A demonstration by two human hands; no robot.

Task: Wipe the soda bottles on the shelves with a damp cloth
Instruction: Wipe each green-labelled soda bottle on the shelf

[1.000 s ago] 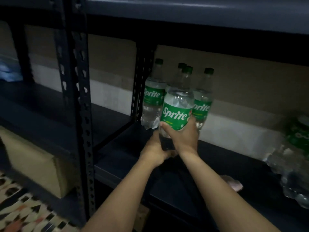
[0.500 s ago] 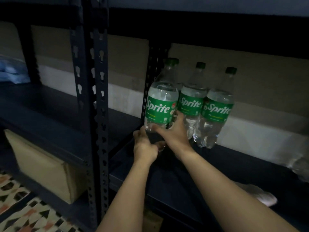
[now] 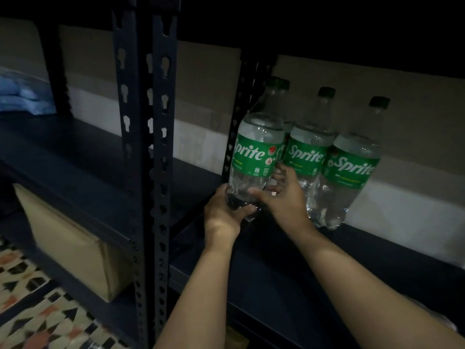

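Both hands hold one clear Sprite bottle (image 3: 256, 157) with a green label and cap at the left end of the dark shelf (image 3: 289, 280), beside the rear upright. My left hand (image 3: 222, 217) grips its base from below. My right hand (image 3: 284, 197) wraps its lower body from the right, thumb across the front. Two more Sprite bottles (image 3: 308, 152) (image 3: 349, 167) stand just to its right against the wall, and a further one is partly hidden behind the held one. No cloth is in view.
A perforated dark steel upright (image 3: 161, 172) rises at the front left of the hands. A beige box (image 3: 73, 245) sits on the lower left shelf above a patterned floor (image 3: 37, 311). Blue packs (image 3: 22, 96) lie on the far-left shelf.
The held bottle has moved left and back, from in front of the group into line with the other bottles beside the upright. The pale cloth on the shelf has gone out of view.
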